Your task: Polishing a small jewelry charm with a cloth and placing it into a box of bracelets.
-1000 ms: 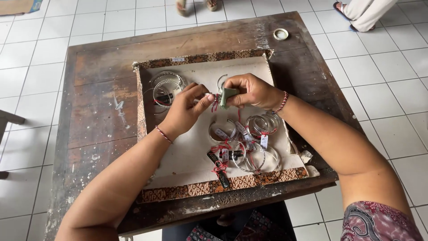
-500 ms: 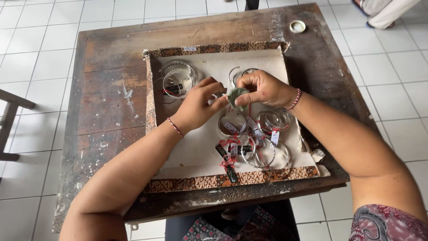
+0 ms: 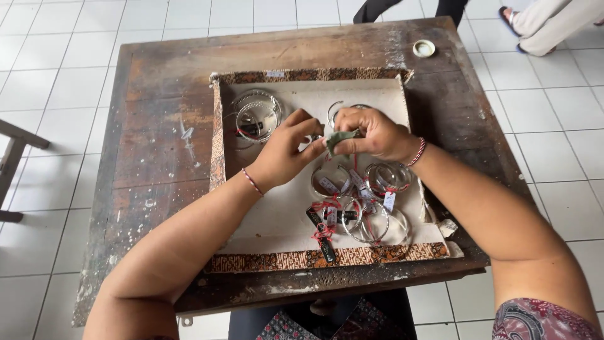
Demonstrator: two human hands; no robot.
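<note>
Only labels here, no pkgs, signs or screens. Small white paper tags (image 3: 389,200) hang on red strings from the silver bangles in the lower right of the tray; one white tag (image 3: 326,184) lies inside a bangle ring just below the hands, another (image 3: 331,216) sits lower, by the red string knot. Narrow black strip labels: one (image 3: 326,250) near the tray's front patterned edge, one (image 3: 313,217) just above it, both close to the red strings. A dark label w/ a bit of red (image 3: 250,130) sits inside the bangle stack at upper left. One white tag (image 3: 448,227) lies at the tray's right edge. A small pale label (image 3: 275,74) sits on the tray's far patterned rim.
</note>
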